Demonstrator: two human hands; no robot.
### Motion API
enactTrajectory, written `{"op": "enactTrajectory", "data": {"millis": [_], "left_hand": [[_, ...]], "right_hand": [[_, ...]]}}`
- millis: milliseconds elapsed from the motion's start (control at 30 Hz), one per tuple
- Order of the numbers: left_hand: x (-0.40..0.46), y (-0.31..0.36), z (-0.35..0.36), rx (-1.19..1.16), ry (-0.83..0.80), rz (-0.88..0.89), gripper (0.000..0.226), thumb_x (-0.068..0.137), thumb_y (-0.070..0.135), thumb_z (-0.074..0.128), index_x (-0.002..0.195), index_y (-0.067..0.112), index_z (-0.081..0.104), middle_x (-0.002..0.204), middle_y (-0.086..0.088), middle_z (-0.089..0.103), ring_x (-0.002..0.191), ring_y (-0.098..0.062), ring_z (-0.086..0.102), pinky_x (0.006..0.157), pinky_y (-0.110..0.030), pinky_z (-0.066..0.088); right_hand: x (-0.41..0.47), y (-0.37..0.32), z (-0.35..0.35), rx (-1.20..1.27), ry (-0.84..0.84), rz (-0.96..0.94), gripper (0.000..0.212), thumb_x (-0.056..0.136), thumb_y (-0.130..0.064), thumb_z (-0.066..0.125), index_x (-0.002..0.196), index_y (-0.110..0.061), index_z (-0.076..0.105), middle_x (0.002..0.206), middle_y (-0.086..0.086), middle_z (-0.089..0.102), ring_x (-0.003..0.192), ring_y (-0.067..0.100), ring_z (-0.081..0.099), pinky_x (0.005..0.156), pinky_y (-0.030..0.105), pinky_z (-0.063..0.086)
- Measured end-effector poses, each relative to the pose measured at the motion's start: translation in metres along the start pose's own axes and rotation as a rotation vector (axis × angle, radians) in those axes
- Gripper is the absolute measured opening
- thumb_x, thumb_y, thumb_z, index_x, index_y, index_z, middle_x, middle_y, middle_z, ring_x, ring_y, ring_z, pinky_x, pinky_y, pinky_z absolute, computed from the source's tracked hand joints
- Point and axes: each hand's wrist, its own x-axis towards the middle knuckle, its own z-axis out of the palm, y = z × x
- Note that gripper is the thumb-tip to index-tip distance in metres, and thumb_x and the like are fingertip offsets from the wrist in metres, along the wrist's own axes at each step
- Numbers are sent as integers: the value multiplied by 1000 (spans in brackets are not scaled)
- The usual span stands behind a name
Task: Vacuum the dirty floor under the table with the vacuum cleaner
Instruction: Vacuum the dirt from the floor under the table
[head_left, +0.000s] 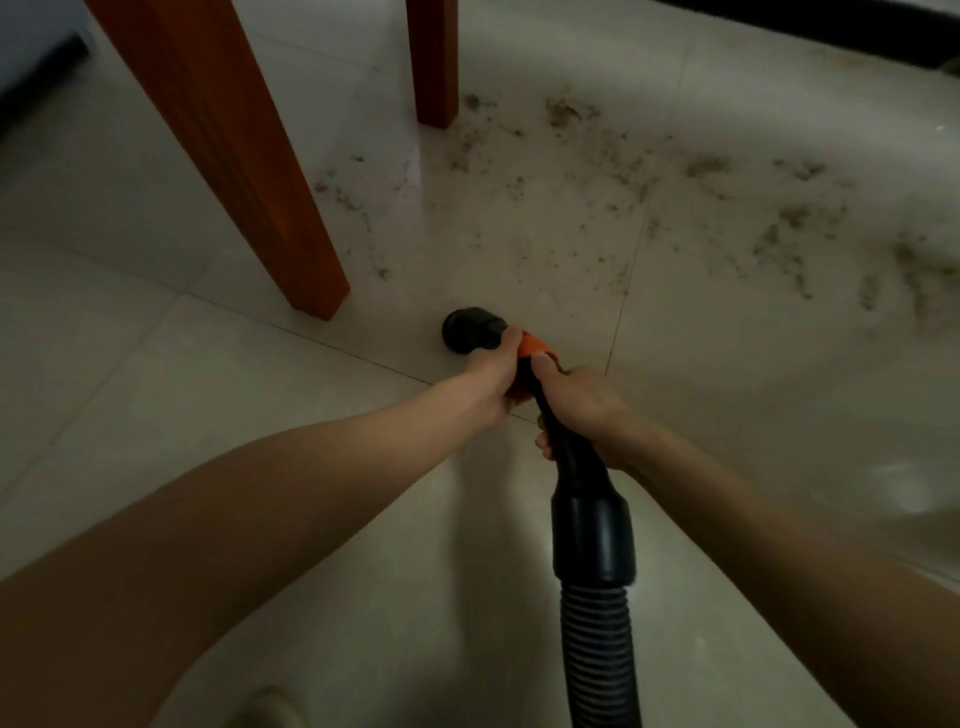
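Head view looks down at two bare arms that reach forward over a pale tiled floor (156, 364). Both hands hold the black vacuum wand (566, 447). The left hand (493, 379) grips it near the front, its fingers (511, 340) curled round the wand just behind the round black nozzle (470, 332), beside an orange ring (535, 345). The right hand (582, 410) grips the wand just behind the left one, fingers clamped round it, thumb lying along the top. Behind the right hand the wand widens into a black cuff (592, 535), and a ribbed hose (602, 649) goes on toward the person. The nozzle is low over the floor; I cannot tell if it touches. Beyond the fingers and to their right, dirt (649, 176) is scattered across the tiles. Two wooden legs (249, 156) stand beyond the fingers, one to the left of the nozzle, one further away.
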Motion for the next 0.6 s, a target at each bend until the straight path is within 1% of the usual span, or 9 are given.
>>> {"op": "enactTrajectory", "data": {"millis": [100,233,367,533,600], "left_hand": [[6,8,8,0,-11,-15,51,97,34,46,137,3,38,133,-16,51,117,-31,54,78,-34,48],[10,8,29,52,-34,-22,50,97,34,45,136,2,40,133,-16,51,118,-30,53,77,-33,47],[11,4,53,100,-21,-7,56,96,38,47,139,3,37,134,-15,50,118,-29,54,65,-30,49],[16,1,62,143,-16,-31,59,95,40,48,139,3,37,136,-15,48,119,-29,53,76,-33,48],[17,3,61,177,-17,-45,65,93,44,49,143,6,32,138,-14,46,119,-28,53,74,-33,49]], "right_hand": [[8,-5,-7,-1,26,-26,42,101,-40,36,100,1,50,61,12,52,43,19,52,40,25,46],[14,1,-26,43,49,-12,41,101,-39,36,94,-1,48,63,13,52,45,21,52,42,27,46],[17,9,-43,75,103,-30,40,101,-38,37,81,-5,46,65,13,53,45,21,53,43,27,47],[18,17,-49,61,112,-40,43,102,-38,35,78,-5,46,65,13,54,46,23,55,48,31,50],[19,18,-51,33,105,-60,43,102,-39,35,78,-4,47,65,13,54,46,23,56,50,32,51]]}}
